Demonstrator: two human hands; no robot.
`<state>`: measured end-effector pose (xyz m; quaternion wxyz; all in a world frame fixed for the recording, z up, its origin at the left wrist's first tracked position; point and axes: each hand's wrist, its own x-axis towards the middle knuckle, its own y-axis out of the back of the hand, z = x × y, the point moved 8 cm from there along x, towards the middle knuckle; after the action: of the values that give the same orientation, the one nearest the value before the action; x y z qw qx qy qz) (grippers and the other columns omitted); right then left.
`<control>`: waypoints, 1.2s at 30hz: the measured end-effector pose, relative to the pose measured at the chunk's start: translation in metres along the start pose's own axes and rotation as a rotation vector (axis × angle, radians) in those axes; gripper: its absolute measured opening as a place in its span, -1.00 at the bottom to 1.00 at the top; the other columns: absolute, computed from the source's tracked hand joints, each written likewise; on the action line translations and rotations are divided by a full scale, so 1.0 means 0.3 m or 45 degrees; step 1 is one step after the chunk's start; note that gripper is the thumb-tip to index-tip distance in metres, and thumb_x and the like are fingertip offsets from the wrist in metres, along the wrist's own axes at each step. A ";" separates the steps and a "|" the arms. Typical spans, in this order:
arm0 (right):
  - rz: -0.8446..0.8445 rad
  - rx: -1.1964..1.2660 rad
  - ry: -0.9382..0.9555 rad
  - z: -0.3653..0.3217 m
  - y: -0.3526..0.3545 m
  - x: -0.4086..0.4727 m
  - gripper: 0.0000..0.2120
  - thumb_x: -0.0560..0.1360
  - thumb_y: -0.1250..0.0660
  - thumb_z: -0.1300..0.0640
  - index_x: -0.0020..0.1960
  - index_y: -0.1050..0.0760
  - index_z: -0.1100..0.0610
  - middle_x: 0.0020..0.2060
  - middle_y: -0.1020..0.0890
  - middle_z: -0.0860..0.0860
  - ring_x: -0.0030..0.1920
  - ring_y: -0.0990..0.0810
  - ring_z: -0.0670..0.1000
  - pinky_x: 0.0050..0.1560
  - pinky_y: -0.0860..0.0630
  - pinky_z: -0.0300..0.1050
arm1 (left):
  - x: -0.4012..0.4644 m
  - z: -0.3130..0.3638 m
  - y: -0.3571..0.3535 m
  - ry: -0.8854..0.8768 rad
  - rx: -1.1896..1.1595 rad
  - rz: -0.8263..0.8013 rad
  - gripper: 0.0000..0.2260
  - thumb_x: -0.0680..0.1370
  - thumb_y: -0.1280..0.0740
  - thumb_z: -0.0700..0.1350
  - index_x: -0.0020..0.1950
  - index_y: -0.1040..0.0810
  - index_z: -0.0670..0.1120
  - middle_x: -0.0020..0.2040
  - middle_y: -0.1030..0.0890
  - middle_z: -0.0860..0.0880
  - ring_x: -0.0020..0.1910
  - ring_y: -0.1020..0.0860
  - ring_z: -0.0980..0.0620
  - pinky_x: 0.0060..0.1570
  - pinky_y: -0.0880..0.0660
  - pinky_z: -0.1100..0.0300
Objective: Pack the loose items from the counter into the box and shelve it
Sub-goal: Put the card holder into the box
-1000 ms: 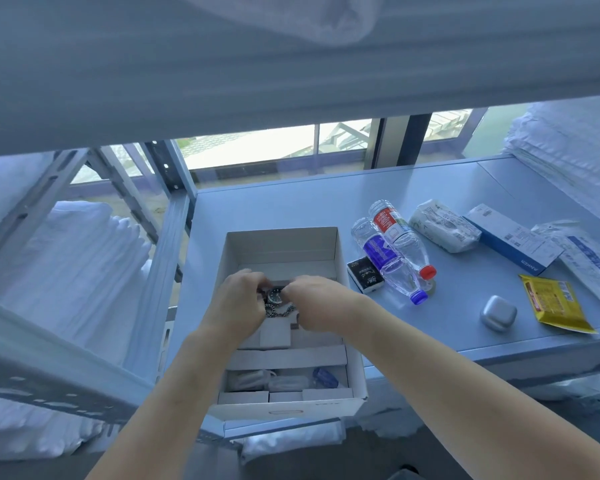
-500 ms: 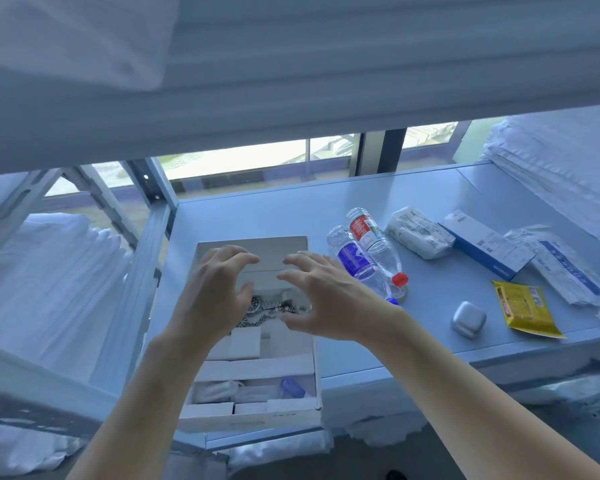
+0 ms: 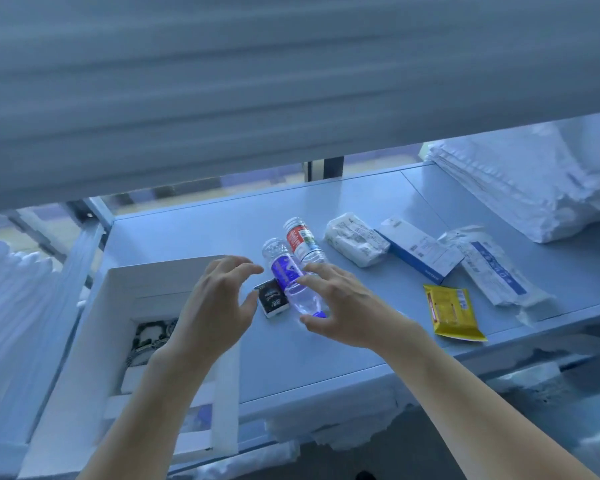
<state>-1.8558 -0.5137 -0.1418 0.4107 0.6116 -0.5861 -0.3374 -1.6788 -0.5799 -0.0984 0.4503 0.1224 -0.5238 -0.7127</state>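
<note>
Bare counter before the bottles, black packet crowding the blue-labelled bottle, shelf overhead

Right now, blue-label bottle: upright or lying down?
Lying down. The blue-label bottle rests on its side on the counter, cap toward the camera, beside the red-label bottle.

Pale metal shelf under another; white bedding, perhaps, stacked right; daylit window behind.
</note>
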 end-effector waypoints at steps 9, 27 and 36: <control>-0.172 0.034 -0.069 0.283 -0.083 -0.078 -0.41 0.55 -0.40 -0.11 0.52 -0.39 0.02 0.52 -0.35 -0.08 0.53 -0.25 -0.02 0.48 -0.22 -0.10 | 0.006 0.033 -0.272 0.379 0.167 -0.342 -0.54 0.55 -0.36 -0.11 0.45 -0.42 -0.01 0.34 -0.47 0.01 0.27 -0.50 -0.07 0.09 -0.39 0.15; -0.329 -0.231 0.291 0.281 -0.239 -0.005 -0.68 0.55 -0.30 0.12 0.30 -0.47 0.04 0.21 -0.51 -0.02 0.26 -0.44 0.12 0.19 -0.44 0.07 | -0.142 -0.081 -0.484 0.842 0.267 -0.169 -0.67 0.52 -0.42 0.02 0.21 -0.53 -0.10 0.21 -0.46 -0.09 0.12 -0.52 -0.18 0.11 -0.50 -0.02; -0.241 -0.149 0.201 0.260 -0.262 0.028 -0.87 0.57 -0.33 0.08 0.02 -0.47 0.13 0.14 -0.47 0.05 0.10 -0.50 0.17 0.04 -0.51 0.06 | -0.192 -0.059 -0.495 0.838 0.229 -0.073 -0.62 0.55 -0.42 0.12 0.26 -0.48 -0.05 0.24 -0.47 -0.06 0.19 -0.50 -0.12 0.18 -0.46 0.05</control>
<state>-1.8902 -0.5322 -0.2457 0.4570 0.6638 -0.4708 -0.3589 -1.7112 -0.5400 -0.2502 0.5625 0.3997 -0.4073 -0.5983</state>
